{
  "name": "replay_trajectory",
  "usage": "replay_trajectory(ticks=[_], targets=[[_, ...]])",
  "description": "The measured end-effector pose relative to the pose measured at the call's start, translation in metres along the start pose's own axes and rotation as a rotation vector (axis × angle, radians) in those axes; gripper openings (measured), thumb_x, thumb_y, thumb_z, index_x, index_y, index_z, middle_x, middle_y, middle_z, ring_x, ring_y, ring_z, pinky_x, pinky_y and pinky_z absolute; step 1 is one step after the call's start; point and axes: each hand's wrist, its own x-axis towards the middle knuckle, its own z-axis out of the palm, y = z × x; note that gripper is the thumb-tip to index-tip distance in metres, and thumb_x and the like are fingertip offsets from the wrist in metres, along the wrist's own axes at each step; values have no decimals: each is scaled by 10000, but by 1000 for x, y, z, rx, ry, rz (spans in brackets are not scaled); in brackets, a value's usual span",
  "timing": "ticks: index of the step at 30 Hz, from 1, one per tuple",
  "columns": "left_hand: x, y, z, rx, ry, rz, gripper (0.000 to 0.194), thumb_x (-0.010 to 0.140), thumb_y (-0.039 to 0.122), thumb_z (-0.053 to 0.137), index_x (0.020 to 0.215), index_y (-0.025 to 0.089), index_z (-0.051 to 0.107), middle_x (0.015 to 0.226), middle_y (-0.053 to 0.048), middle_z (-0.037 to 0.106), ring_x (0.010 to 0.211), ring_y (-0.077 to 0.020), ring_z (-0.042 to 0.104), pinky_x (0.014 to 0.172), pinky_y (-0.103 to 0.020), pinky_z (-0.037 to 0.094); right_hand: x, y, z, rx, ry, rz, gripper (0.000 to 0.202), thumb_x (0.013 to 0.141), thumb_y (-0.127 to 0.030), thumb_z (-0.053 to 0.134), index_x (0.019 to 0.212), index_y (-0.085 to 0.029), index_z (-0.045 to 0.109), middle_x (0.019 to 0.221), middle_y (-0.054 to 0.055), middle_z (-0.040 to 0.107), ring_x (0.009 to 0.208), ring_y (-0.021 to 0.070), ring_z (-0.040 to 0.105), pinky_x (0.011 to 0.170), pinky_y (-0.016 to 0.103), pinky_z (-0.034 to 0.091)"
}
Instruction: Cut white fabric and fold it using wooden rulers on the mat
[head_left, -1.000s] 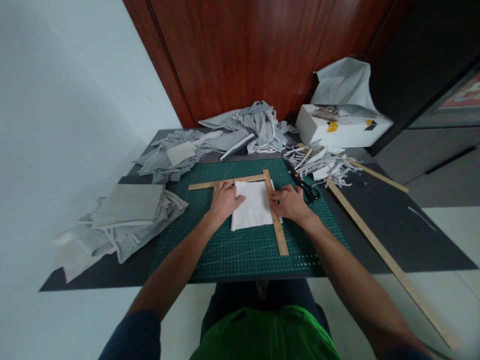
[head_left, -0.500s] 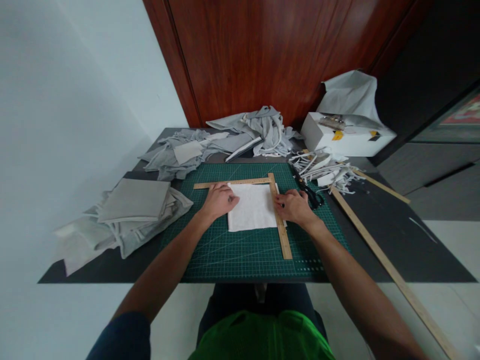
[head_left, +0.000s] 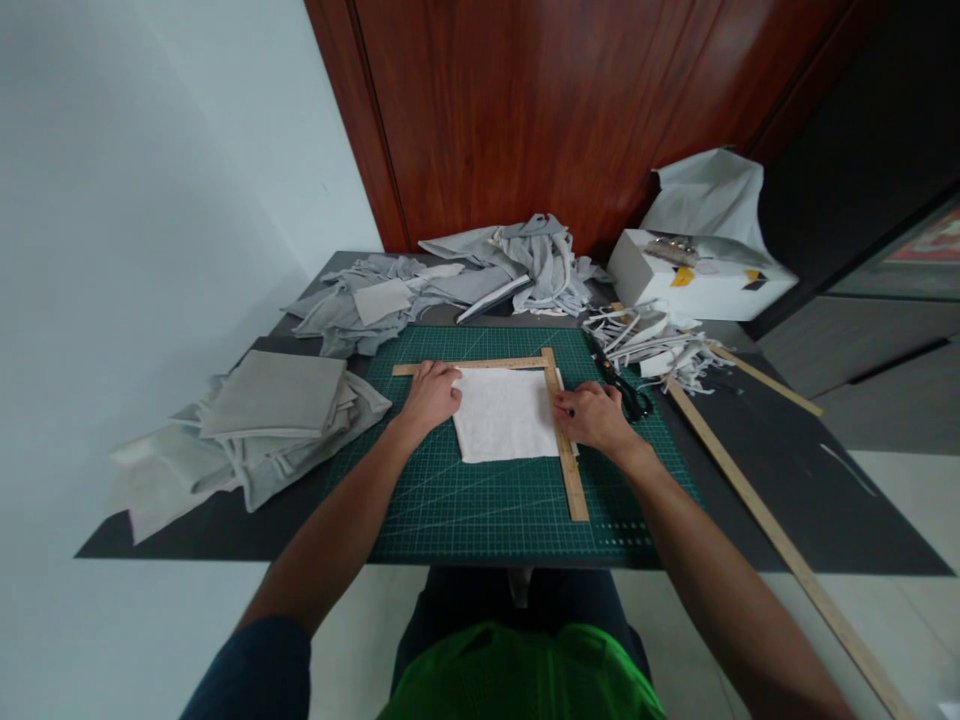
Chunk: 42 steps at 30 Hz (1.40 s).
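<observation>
A white rectangle of cloth (head_left: pixel 502 415) lies flat on a green cutting mat (head_left: pixel 465 510). Along its far and right edges rests a wooden L-square ruler (head_left: pixel 573 485), its long arm lying over the cloth's right side. My left hand (head_left: pixel 431 395) is at the cloth's far left corner, fingers curled over the ruler's short arm and thumb closed at the cloth edge. With bent fingers my right hand (head_left: pixel 596 412) grips the long arm near the cloth's right edge. Black-handled scissors (head_left: pixel 628 395) lie just beyond the right hand.
Folded grey cloths (head_left: pixel 274 395) are stacked at left. Crumpled grey fabric (head_left: pixel 540 262) lines the back. Thin fabric strips (head_left: pixel 660 345) sit beside a white box (head_left: pixel 697 275) at back right. A long wooden strip (head_left: pixel 750 495) crosses the table's right side and overhangs its front edge.
My left thumb has drawn left, from over the cloth to its left edge, and that edge now slants slightly. The right hand stays on the ruler. The whole view has shifted a little.
</observation>
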Motion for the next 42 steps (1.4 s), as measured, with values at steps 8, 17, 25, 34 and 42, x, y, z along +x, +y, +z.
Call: replay_trajectory(ticks=[8, 17, 25, 34, 42], targets=[[1, 11, -3, -14, -43, -112, 481, 864, 137, 583, 1308, 258, 723, 1443, -130, 643, 1372, -370, 501, 1086, -534, 450, 0, 0, 3, 21, 17, 10, 361, 1037, -354, 510, 1181, -237, 821, 1227, 130, 798, 1270, 334, 571, 1128, 563, 289], [-2, 10, -10, -75, -24, -42, 245, 814, 77, 602, 905, 239, 763, 1218, -107, 719, 1287, -334, 541, 1041, -511, 455, 0, -2, 1, 13, 12, 9, 368, 1032, -342, 503, 1159, -229, 828, 1211, 135, 798, 1267, 345, 573, 1123, 559, 281], [-1, -7, -13, -80, 27, -180, 160, 908, 298, 677, 770, 226, 715, 1083, -106, 736, 1191, -344, 589, 1002, -491, 476, 1, -3, 0, 26, 27, 4, 338, 1015, -306, 520, 1089, -196, 831, 1163, 171, 802, 1254, 362, 571, 1145, 613, 276], [1, -15, -4, -141, 7, -117, 400, 898, 94, 566, 1134, 274, 834, 1342, -88, 708, 1344, -308, 542, 1081, -476, 456, 4, -2, 4, -1, 18, 14, 356, 1030, -306, 502, 1076, -194, 837, 1176, 182, 793, 1271, 361, 585, 1161, 647, 268], [-1, -17, -9, -98, 13, -202, 350, 928, 184, 578, 1137, 254, 850, 1301, -91, 758, 1304, -321, 585, 1061, -485, 486, 6, -5, 1, 33, 33, 20, 341, 1001, -272, 518, 1043, -163, 838, 1126, 193, 803, 1261, 376, 601, 1154, 678, 274]])
